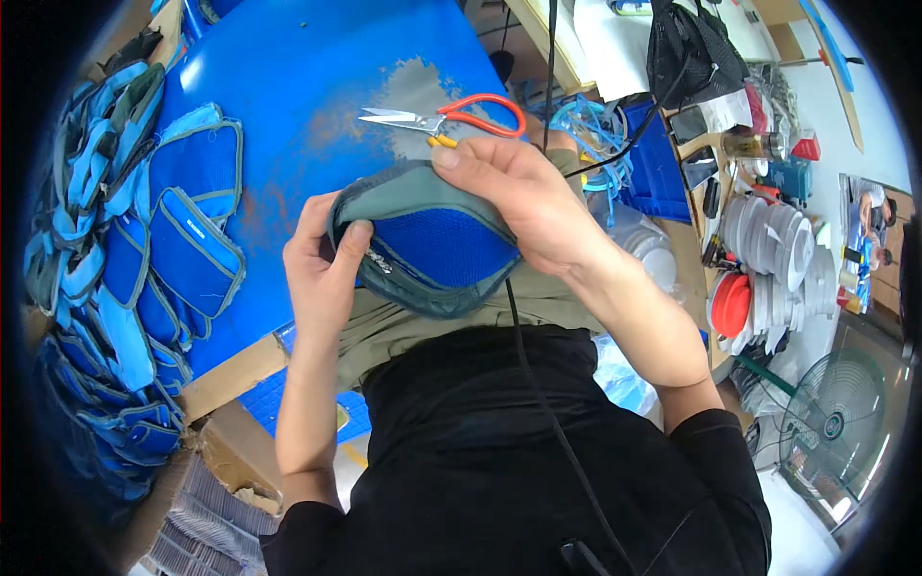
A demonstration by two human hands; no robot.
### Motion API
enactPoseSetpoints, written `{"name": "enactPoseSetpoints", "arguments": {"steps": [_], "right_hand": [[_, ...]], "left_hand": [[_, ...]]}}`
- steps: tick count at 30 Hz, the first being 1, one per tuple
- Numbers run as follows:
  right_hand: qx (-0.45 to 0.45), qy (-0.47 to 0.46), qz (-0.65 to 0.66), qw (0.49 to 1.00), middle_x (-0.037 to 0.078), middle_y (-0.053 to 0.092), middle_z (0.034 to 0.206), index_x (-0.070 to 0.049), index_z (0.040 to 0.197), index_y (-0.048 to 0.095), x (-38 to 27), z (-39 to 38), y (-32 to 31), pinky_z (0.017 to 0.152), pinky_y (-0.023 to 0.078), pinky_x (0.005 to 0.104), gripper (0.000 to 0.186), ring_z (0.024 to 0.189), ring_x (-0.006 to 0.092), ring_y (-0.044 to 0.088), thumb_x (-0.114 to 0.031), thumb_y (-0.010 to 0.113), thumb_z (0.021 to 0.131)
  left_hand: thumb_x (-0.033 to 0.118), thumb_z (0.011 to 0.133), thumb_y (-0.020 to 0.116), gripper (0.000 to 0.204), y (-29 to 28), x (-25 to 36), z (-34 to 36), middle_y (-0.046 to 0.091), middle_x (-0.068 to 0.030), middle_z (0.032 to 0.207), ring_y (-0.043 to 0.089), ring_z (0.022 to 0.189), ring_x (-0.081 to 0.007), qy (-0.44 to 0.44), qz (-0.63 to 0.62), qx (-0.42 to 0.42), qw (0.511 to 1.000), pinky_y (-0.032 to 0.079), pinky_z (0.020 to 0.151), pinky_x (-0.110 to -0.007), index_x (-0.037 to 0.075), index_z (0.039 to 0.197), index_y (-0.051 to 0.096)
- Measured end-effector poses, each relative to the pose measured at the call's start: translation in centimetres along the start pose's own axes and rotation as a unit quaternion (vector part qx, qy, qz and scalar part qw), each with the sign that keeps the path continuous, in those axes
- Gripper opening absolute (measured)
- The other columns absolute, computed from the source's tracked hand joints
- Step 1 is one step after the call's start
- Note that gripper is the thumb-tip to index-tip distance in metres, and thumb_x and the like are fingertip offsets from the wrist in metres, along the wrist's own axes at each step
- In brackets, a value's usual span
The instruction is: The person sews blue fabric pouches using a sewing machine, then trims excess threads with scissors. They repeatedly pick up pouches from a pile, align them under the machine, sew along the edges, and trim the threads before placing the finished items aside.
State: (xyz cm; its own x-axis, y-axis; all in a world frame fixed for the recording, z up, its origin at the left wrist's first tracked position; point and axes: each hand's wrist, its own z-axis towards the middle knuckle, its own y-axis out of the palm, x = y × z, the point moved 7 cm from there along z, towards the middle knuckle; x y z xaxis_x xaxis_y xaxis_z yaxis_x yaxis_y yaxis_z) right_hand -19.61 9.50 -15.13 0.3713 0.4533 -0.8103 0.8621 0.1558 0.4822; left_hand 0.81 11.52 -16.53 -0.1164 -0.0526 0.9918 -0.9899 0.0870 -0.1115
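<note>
A grey-green fabric pouch (427, 187) with a blue mesh panel and a zipper is held above my lap in both hands. My left hand (322, 274) grips its left end, thumb on the front and fingers largely behind it. My right hand (509, 202) pinches the upper right rim with the thumb on top. Just beyond it on the blue table (259, 77) lie scissors (442, 120) with red and yellow handles. A heap of blue pieces (197, 245) with grey edging covers the table's left side.
Cardboard boxes (206, 490) stand at lower left. To the right are shelves with white spools (768, 240), red spools (730, 302), a fan (831, 422) and a black mesh bag (687, 53). Blue cords (595, 139) hang by the table edge, and a black cable runs down my front.
</note>
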Motion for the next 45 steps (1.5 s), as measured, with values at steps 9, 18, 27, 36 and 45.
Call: {"name": "enactPoseSetpoints", "arguments": {"steps": [9, 18, 27, 36, 45], "right_hand": [[0.033, 0.035, 0.076, 0.996, 0.002, 0.073, 0.094, -0.002, 0.106, 0.071, 0.2, 0.0, -0.5, 0.072, 0.052, 0.0214, 0.023, 0.081, 0.0053, 0.066, -0.023, 0.062, 0.105], [0.068, -0.046, 0.057, 0.995, -0.003, 0.059, 0.080, -0.009, 0.088, 0.059, 1.1, -0.1, -3.7, 0.068, 0.045, 0.0234, 0.018, 0.074, 0.0053, 0.055, -0.020, 0.061, 0.101], [0.058, -0.097, -0.009, 0.994, -0.002, 0.056, 0.076, -0.012, 0.076, 0.050, 0.5, 0.4, -3.7, 0.066, 0.039, 0.0245, 0.029, 0.069, 0.0063, 0.047, -0.021, 0.064, 0.100], [0.046, -0.087, 0.006, 0.995, -0.001, 0.058, 0.079, -0.010, 0.081, 0.054, 0.8, 0.3, -3.8, 0.067, 0.040, 0.0237, 0.024, 0.071, 0.0062, 0.050, -0.021, 0.063, 0.100], [0.031, -0.069, 0.025, 0.997, -0.001, 0.057, 0.080, -0.009, 0.084, 0.055, 1.7, 0.5, -4.3, 0.068, 0.041, 0.0238, 0.022, 0.073, 0.0068, 0.051, -0.022, 0.062, 0.100]], "left_hand": [[0.021, 0.103, 0.066, 0.027, -0.4, -3.4, -0.8, 0.071, -0.0051, 0.104, 0.065, 0.088, -0.0102, -0.113, -0.171, 0.016, 0.979, 0.052, 0.079, -0.025, -0.002, 0.117, 0.070], [0.030, 0.109, 0.053, 0.040, 2.9, 0.7, -1.9, 0.074, -0.0140, 0.112, 0.074, 0.097, -0.0172, -0.231, -0.503, -0.093, 0.828, 0.060, 0.085, -0.031, -0.006, 0.123, 0.063], [0.029, 0.107, 0.057, 0.036, 1.7, 1.2, -1.7, 0.075, -0.0127, 0.110, 0.073, 0.095, -0.0146, -0.166, -0.492, -0.153, 0.841, 0.058, 0.083, -0.029, -0.005, 0.113, 0.068], [0.031, 0.111, 0.050, 0.042, 1.5, 0.4, -1.5, 0.075, -0.0146, 0.109, 0.074, 0.095, -0.0167, -0.189, -0.477, -0.123, 0.850, 0.059, 0.084, -0.029, -0.006, 0.116, 0.070], [0.034, 0.112, 0.048, 0.046, 1.3, 1.1, -1.5, 0.076, -0.0111, 0.105, 0.072, 0.092, -0.0136, -0.174, -0.433, -0.127, 0.875, 0.058, 0.081, -0.029, -0.005, 0.111, 0.073]]}}
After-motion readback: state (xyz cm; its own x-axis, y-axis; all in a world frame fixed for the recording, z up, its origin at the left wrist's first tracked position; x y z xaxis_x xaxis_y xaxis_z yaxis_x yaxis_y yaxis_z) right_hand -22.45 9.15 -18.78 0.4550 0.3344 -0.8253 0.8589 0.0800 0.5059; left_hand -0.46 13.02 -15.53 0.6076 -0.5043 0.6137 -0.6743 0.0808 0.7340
